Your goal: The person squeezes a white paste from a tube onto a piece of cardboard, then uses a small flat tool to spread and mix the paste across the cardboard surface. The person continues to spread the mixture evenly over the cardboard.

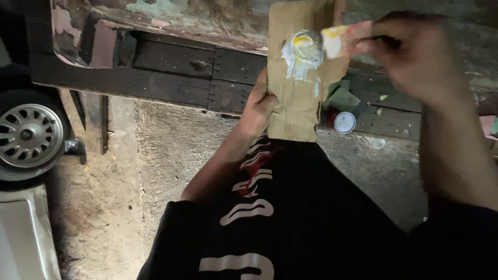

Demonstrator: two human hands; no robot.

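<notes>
My left hand [257,108] grips the left edge of a brown cardboard piece [301,98], holding it upright in front of me. A blob of white and yellow paste [301,54] lies on the cardboard near its top. My right hand [410,57] holds a small flat tool [337,40] smeared with white and yellow, its tip touching the paste. My black shirt with white and red print fills the lower part of the view.
A worn, rusty vehicle body with peeling paint [171,62] spans the top. A wheel with a silver rim [28,136] stands at the left above a pale panel [26,238]. A small round tin lid [344,122] lies on the rough concrete ground [171,155].
</notes>
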